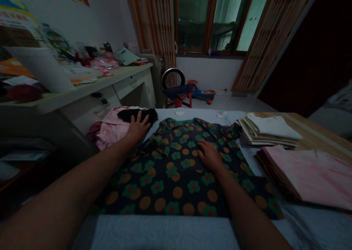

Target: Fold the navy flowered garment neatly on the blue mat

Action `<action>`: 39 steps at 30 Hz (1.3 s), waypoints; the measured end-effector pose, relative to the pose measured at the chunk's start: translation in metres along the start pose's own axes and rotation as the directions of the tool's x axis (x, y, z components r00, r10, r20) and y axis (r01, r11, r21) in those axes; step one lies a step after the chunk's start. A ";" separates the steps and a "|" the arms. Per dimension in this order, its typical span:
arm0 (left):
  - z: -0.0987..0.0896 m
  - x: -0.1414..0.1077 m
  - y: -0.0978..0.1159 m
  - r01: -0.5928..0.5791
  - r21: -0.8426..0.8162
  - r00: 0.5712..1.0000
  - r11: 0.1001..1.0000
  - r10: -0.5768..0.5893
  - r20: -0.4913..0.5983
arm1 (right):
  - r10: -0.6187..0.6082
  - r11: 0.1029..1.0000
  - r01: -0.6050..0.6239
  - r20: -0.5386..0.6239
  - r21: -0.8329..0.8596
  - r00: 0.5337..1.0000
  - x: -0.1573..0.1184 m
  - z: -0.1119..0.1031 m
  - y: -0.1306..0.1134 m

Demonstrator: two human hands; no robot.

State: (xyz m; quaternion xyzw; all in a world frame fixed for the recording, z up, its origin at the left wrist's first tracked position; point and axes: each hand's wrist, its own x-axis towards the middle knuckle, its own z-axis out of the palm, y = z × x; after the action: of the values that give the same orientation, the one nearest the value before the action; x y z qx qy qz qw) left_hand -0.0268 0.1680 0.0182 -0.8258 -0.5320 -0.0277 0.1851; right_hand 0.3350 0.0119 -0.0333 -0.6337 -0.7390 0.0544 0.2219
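Note:
A dark garment (176, 176) with green flowers and orange dots lies spread on the light blue cloth (162, 231), its neckline toward the far side. My right hand (210, 155) rests on its upper middle part, fingers slightly curled and apart, holding nothing. At the far left, my left hand (138, 127) lies with spread fingers on a black cloth (125, 114). That black cloth sits on a heap of pink clothes (111, 130) at the edge of the work surface.
Two folded stacks stand on the right, one topped white (272, 127), one topped pink (324, 173). A cluttered desk (110, 81) runs along the left. Beyond the table are a red stool (178, 101) and a blue ride-on toy (202, 93).

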 end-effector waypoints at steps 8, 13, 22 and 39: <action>0.004 0.000 -0.002 0.034 0.086 0.999 0.996 -0.036 0.031 | 0.002 1.000 -0.002 0.002 0.000 1.000 -0.001 -0.001 -0.001; 0.012 0.001 0.008 0.053 0.103 0.996 0.993 -0.060 0.072 | -0.001 1.000 0.001 0.004 -0.001 1.000 -0.002 -0.002 -0.003; -0.002 0.034 0.025 -0.182 -0.040 0.981 0.982 0.184 0.056 | 0.000 1.000 0.000 0.001 0.003 1.000 -0.001 -0.002 -0.004; 0.012 0.039 0.017 -0.063 0.003 0.989 0.998 0.062 0.137 | 0.013 0.999 -0.013 0.002 0.039 1.000 -0.001 -0.001 -0.002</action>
State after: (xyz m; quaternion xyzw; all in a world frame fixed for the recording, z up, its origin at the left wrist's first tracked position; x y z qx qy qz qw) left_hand 0.0033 0.2003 0.0115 -0.8412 -0.5176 0.0369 0.1521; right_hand 0.3341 0.0099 -0.0317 -0.6341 -0.7339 0.0707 0.2333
